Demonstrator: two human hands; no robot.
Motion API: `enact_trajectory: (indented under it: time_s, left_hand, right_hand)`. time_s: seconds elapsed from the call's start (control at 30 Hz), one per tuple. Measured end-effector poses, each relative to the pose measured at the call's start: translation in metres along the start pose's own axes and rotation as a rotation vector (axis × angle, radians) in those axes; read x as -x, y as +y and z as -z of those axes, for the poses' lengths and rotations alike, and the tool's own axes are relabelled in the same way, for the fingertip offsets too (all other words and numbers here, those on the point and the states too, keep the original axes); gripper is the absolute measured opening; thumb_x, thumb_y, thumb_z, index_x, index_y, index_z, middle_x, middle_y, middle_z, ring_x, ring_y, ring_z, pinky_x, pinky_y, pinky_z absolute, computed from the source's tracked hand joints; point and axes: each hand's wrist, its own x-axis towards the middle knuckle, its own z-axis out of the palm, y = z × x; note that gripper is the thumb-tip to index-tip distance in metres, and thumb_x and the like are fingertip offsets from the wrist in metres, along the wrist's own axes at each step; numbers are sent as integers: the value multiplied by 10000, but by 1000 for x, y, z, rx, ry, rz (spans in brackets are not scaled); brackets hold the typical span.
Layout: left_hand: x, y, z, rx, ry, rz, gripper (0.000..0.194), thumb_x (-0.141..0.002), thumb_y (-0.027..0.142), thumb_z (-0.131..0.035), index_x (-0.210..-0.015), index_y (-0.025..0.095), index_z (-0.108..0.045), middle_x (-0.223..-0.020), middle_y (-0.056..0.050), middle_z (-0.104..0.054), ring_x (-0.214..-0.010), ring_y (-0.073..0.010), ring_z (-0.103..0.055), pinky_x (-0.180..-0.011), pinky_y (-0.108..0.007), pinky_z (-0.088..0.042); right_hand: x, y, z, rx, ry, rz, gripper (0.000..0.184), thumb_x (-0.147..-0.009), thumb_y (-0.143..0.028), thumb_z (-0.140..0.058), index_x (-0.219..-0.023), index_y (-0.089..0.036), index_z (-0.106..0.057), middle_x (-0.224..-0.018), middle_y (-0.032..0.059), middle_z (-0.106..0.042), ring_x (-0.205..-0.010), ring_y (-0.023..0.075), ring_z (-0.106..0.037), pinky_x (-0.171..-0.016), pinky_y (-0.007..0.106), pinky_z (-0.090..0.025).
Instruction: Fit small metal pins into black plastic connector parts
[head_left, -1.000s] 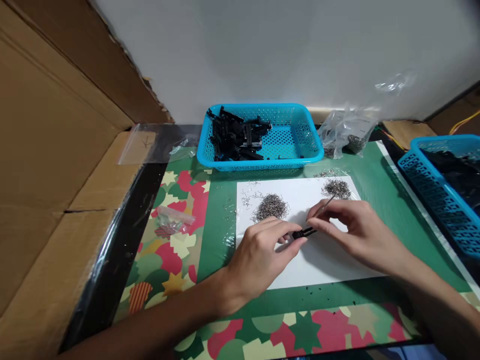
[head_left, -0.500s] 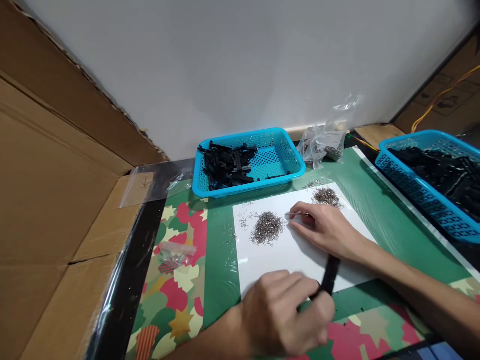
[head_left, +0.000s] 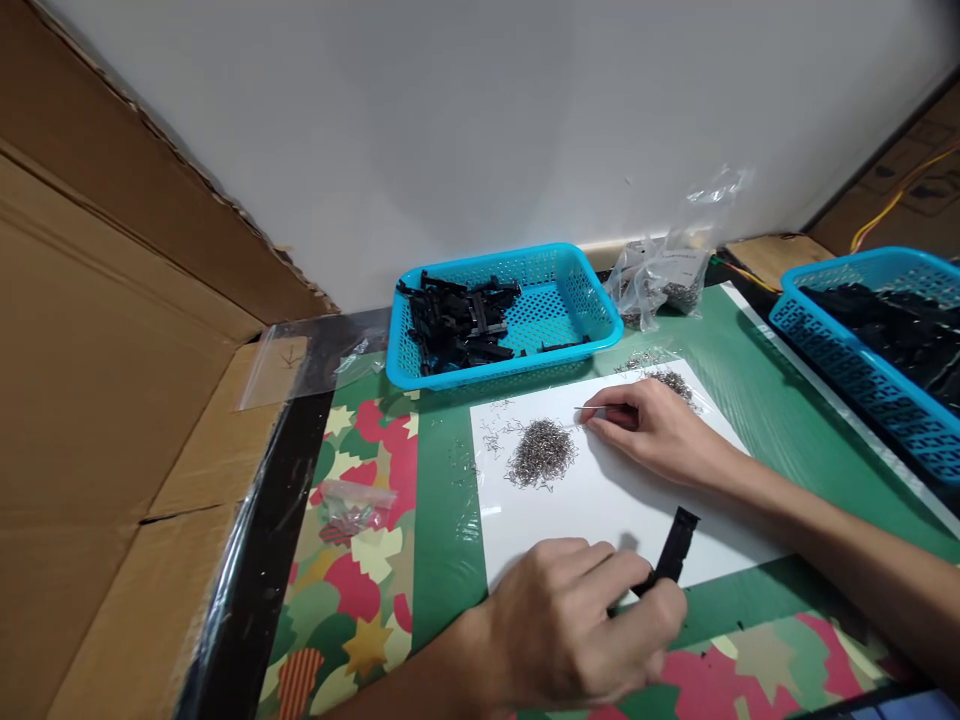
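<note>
My left hand is closed around a black plastic part, whose far end sticks up past the thumb and fingers. Over the white sheet, my right hand pinches a thin metal tool, its slim tip pointing left; the rest is hidden inside the fingers, so I cannot tell its exact kind. Just left of that tip lies a pile of tiny bent metal pieces, perhaps springs or clips. A second small metal pile is partly covered by the right hand.
Behind the sheet stands a blue basket holding black plastic parts. Another blue basket with black parts is at the right. Clear bags lean by the wall, a small bag lies left. Cardboard walls the left side.
The right hand has shifted slightly away from the near pile, with the tool still in its fingers. The black part in the left hand now shows more clearly. The view has tilted slightly.
</note>
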Motion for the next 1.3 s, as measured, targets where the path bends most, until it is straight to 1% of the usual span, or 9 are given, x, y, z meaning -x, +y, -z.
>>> enact_trajectory:
  time_s: [0.13,0.3,0.37,0.47,0.6,0.73,0.87,1.0,1.3]
  left_hand:
    - [-2,-2,1,72,39,138,123,-908,89,-602,-1002,164,-630,-713,-10,-624,-561,-165,-559,-463,-309,-402]
    - [-3,0,9,197,124,391,160,-942,84,-646,-1059,185,-603,-738,26,-606,-542,-111,-517,-516,-260,-424]
    - [-1,-1,11,239,108,531,149,-970,114,-647,-1078,210,-608,-701,52,-554,-542,-104,-510,-527,-239,-429]
    - [4,-5,10,371,119,771,76,-1045,229,-618,-1118,246,-610,-738,37,-602,-587,-116,-554,-537,-227,-441]
    - [7,-14,6,555,202,1004,153,-1093,400,-577,-1154,260,-584,-905,-10,-699,-604,-115,-550,-527,-229,-440]
    - [6,-17,5,602,215,1049,210,-1096,461,-563,-1137,259,-604,-845,5,-653,-590,-114,-524,-528,-233,-429]
    - [6,-16,6,573,212,1018,193,-1086,438,-592,-1113,259,-659,-710,40,-516,-599,-121,-517,-543,-230,-423]
    - [7,-16,4,590,209,1001,176,-1089,421,-593,-1122,269,-677,-736,37,-525,-614,-116,-523,-564,-228,-432]
    - [4,-17,5,634,163,1049,190,-1073,439,-610,-1125,268,-676,-712,46,-491,-593,-116,-504,-542,-231,-412]
  right_hand:
    - [2,0,-3,10,15,18,184,-953,-286,-691,-988,-209,-854,-685,10,-724,-600,162,-572,-589,294,-370]
    - [10,-1,-5,-80,12,95,232,-979,-254,-629,-1018,-222,-856,-1006,52,-839,-820,192,-735,-720,295,-494]
    - [14,2,1,-39,119,136,257,-971,-243,-606,-1044,-197,-849,-871,49,-812,-686,163,-685,-640,279,-460]
    - [18,10,21,76,372,114,252,-975,-288,-622,-1042,-172,-836,-598,-13,-610,-506,120,-466,-530,275,-344]
    - [17,20,49,60,385,-32,274,-998,-385,-648,-924,-179,-814,-574,-31,-478,-529,123,-370,-512,285,-272]
    - [16,24,57,144,236,-90,240,-951,-392,-704,-914,-195,-836,-546,-39,-465,-517,128,-376,-514,293,-259]
    - [21,24,55,231,120,-99,195,-934,-331,-705,-887,-206,-848,-574,-9,-594,-531,135,-472,-546,298,-340]
    - [23,24,52,245,21,-128,205,-952,-332,-681,-934,-222,-854,-718,24,-737,-609,157,-590,-604,307,-420]
    - [23,20,46,247,-46,-161,254,-971,-343,-643,-1027,-211,-852,-710,27,-724,-594,155,-582,-605,305,-415]
